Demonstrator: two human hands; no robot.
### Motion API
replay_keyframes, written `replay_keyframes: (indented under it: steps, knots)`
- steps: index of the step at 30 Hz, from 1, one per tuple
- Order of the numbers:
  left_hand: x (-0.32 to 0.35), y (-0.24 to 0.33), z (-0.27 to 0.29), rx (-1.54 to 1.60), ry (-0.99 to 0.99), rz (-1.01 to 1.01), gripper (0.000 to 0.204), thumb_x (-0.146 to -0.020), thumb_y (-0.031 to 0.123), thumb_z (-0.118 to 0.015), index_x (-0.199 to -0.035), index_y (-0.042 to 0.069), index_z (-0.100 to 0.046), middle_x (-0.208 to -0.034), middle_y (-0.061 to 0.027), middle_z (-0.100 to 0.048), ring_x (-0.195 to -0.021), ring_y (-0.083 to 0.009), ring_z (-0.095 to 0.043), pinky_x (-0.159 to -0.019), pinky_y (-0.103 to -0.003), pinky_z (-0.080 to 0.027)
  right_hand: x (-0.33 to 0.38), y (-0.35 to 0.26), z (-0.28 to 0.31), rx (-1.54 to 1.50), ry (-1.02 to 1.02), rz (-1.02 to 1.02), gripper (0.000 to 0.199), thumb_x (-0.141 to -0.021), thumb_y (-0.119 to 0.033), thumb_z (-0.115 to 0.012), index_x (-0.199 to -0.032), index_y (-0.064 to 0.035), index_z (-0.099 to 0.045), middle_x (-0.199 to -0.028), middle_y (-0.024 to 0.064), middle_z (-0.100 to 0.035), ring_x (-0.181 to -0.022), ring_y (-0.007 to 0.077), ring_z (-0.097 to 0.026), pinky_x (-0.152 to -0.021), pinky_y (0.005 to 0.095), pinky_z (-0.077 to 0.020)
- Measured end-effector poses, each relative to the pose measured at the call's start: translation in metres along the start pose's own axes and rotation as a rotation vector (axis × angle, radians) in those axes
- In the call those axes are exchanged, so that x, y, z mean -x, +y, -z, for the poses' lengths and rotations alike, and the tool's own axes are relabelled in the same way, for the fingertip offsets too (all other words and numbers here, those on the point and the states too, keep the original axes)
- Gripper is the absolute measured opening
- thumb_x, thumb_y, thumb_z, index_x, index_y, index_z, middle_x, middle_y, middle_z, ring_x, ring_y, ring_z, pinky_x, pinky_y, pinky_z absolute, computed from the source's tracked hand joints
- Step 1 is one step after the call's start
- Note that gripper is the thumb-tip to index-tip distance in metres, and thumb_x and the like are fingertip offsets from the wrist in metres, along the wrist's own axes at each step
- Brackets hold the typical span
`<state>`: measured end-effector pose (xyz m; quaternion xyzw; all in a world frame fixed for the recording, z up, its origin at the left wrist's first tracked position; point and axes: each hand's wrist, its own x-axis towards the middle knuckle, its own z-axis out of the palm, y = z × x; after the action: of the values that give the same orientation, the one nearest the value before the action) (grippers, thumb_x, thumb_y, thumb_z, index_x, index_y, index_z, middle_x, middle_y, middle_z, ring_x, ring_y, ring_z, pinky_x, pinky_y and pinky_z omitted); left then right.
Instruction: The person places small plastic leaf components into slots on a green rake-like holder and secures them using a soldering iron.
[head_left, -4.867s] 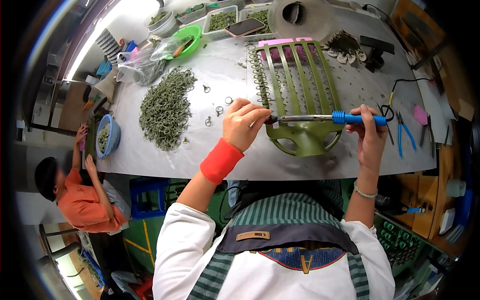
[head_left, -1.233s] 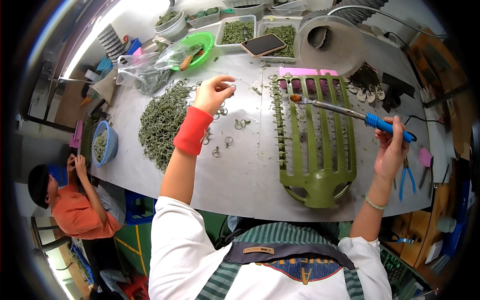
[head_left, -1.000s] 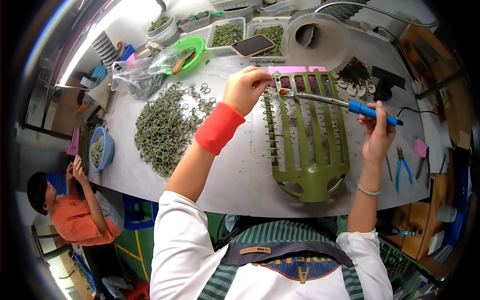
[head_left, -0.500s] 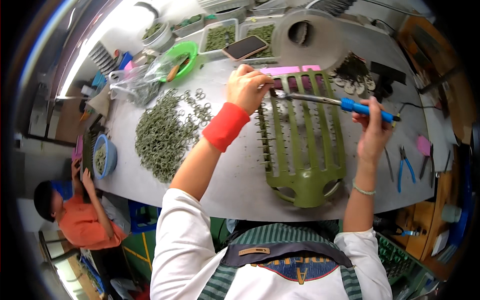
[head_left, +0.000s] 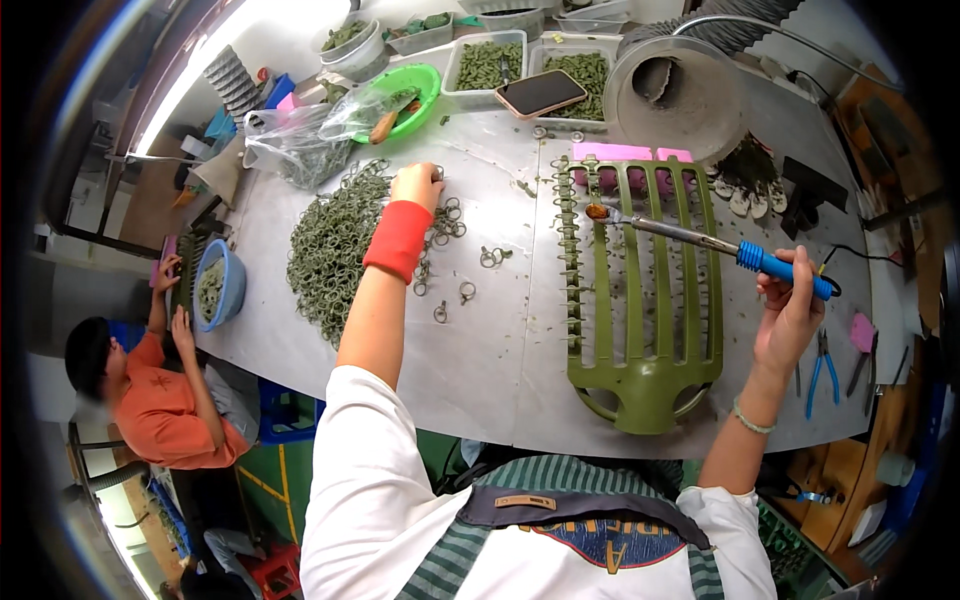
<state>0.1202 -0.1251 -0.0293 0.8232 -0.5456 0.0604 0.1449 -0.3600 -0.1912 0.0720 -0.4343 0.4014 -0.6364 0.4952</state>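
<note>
My right hand grips the blue handle of a soldering iron. Its long metal shaft points left, and the browned tip is over the upper left of an olive-green slotted plastic frame. Small green pieces line the frame's bars, densest along its left side. My left hand, with a red wristband, is at the far right edge of a heap of small green rings. Its fingers are curled in; what they hold, if anything, is hidden. Several loose rings lie between heap and frame.
Pink blocks sit at the frame's far end. Behind are tubs of green parts, a phone, a green basin and a clear funnel-like hood. Blue-handled pliers lie at right. A co-worker sits at left.
My left hand has moved left from the frame's upper corner to the ring heap. My right hand still holds the soldering iron, now somewhat lower in view. The whole view has shifted.
</note>
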Motion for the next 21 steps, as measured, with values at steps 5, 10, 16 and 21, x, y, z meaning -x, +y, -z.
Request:
replay_keyframes:
  steps: [5,10,16,21]
  knots:
    - [0.000,0.005,0.000,0.235,-0.062,0.117,0.029,-0.071,0.013,-0.077,-0.097,0.005,-0.068,-0.078,-0.0105,-0.068,-0.071,-0.0228,-0.066,-0.070,-0.032,-0.053,0.002,-0.001,0.001,0.007,0.001,0.003,0.026,-0.090,-0.023,-0.063,-0.083,0.0017,-0.066,-0.069,0.0072,-0.065,-0.056,0.0117,-0.062,-0.053,0.0229,-0.0513]
    - [-0.006,-0.001,0.008,0.485,-0.259,0.251,0.024,-0.071,0.019,-0.077,-0.091,0.007,-0.069,-0.080,-0.0089,-0.069,-0.075,-0.0245,-0.067,-0.073,-0.035,-0.052,0.004,-0.004,-0.001,0.012,-0.006,0.010,0.025,-0.090,-0.023,-0.063,-0.084,0.0017,-0.066,-0.069,0.0075,-0.065,-0.056,0.0116,-0.062,-0.053,0.0228,-0.0513]
    - [-0.005,0.020,0.012,0.347,-0.158,0.222,0.024,-0.073,0.016,-0.076,-0.092,0.003,-0.069,-0.080,-0.0087,-0.069,-0.069,-0.0170,-0.066,-0.068,-0.029,-0.052,0.005,-0.008,0.000,0.015,0.015,0.013,0.025,-0.089,-0.023,-0.063,-0.084,0.0013,-0.066,-0.069,0.0074,-0.065,-0.056,0.0119,-0.062,-0.053,0.0231,-0.0512]
    - [0.012,0.062,0.041,0.968,-0.122,0.158,0.021,-0.079,0.005,-0.070,-0.099,0.005,-0.072,-0.081,-0.0062,-0.069,-0.071,-0.0113,-0.065,-0.066,-0.024,-0.052,0.004,-0.005,0.002,0.021,0.007,0.016,0.026,-0.089,-0.024,-0.063,-0.084,0.0010,-0.067,-0.069,0.0068,-0.065,-0.057,0.0118,-0.063,-0.053,0.0231,-0.0510]
